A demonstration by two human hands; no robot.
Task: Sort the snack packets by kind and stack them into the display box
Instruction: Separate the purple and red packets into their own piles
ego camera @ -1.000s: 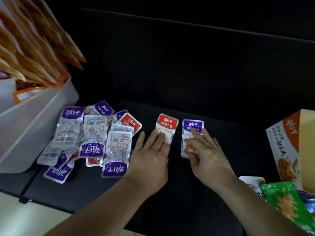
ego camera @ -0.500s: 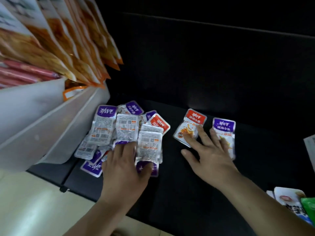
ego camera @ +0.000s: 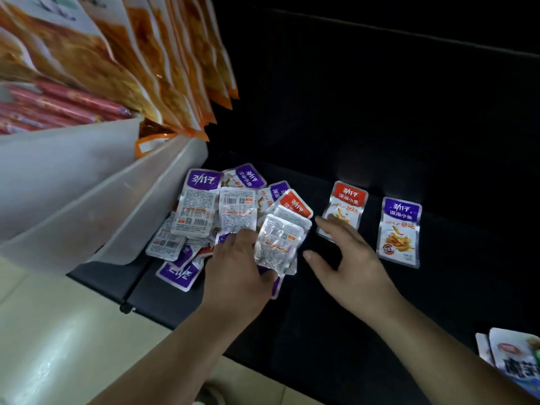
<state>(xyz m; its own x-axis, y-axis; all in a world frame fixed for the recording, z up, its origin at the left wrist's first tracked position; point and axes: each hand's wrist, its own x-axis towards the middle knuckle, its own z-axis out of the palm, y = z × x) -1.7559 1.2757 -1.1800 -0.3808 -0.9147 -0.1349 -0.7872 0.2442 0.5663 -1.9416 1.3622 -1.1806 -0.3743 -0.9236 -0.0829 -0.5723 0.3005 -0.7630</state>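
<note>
One packet (ego camera: pixel 279 244) pinched in left hand (ego camera: pixel 233 273), right edge of pile (ego camera: pixel 198 209).

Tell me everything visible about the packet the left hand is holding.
The silver packet shows its back: shiny foil-like film with small print, a square code and an orange strip, flat sealed edges. No coloured header can be made out. It is tilted, raised over the right edge of the pile of packets. The left hand grips its lower-left part, thumb by the bottom edge. The right hand is apart from it.
</note>
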